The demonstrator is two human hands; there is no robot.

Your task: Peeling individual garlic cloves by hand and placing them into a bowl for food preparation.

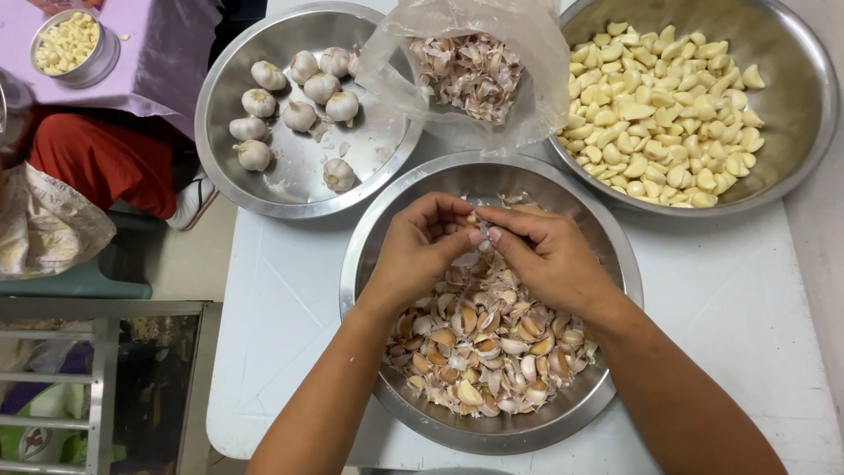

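My left hand [420,248] and my right hand [547,255] meet fingertip to fingertip over a steel bowl [360,255] near the table's front. Between the fingertips is pinched a small garlic clove [476,220], mostly hidden. Below the hands the bowl holds a heap of unpeeled cloves and loose skins [488,352].
A steel bowl [220,105] at the back left holds several whole garlic bulbs [299,114]. A large bowl [791,53] at the back right is full of peeled cloves [668,114]. Between them stands a clear plastic bag of skins [466,70]. A small tin of cloves [69,44] sits on purple cloth far left, beside a person's red clothing [105,158].
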